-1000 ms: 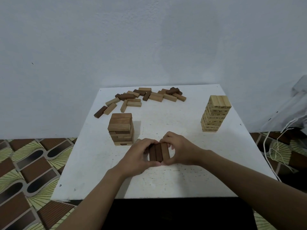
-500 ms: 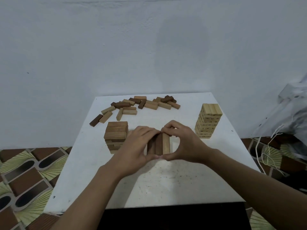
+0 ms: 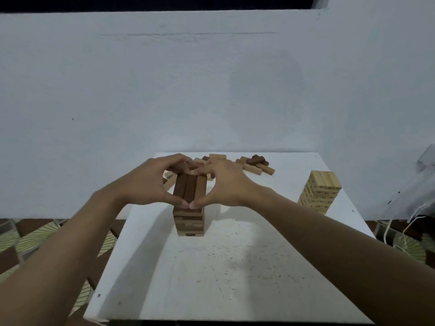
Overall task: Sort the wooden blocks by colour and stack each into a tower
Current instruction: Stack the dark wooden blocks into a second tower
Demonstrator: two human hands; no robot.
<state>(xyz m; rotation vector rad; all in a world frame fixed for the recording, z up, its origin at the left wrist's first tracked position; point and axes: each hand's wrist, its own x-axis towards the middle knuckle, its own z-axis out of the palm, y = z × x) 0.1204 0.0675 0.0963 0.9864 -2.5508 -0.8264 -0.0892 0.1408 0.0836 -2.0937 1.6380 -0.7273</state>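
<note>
Both hands are wrapped around a row of three blocks (image 3: 190, 189), held side by side right on top of the brown tower (image 3: 189, 221). Left hand (image 3: 150, 184) has the left side of the row, right hand (image 3: 226, 184) has the right side, and the two thumbs meet tip to tip at the near end of the blocks. The fingers (image 3: 179, 162) of both hands curl over the far end, so the row is pinched from both ends at once. Two of the three blocks are dark brown and the rightmost one looks a bit lighter. Can't tell if the row is fully resting on the tower or just touching it.

The brown tower sits toward the left of the middle of the white table (image 3: 235, 278), mixed dark and mid-brown layers. Over by the right edge there's a taller tower of pale blocks (image 3: 320, 192), well apart from the hands.

Along the far edge of the table there's a pile of loose blocks (image 3: 255, 164), light and dark mixed, some lying across each other. Part of that pile is hidden behind the hands. The near half of the table has a lot of small dark specks on it. Patterned floor (image 3: 35, 238) on both sides of the table, plain pale wall (image 3: 211, 90) behind it.
</note>
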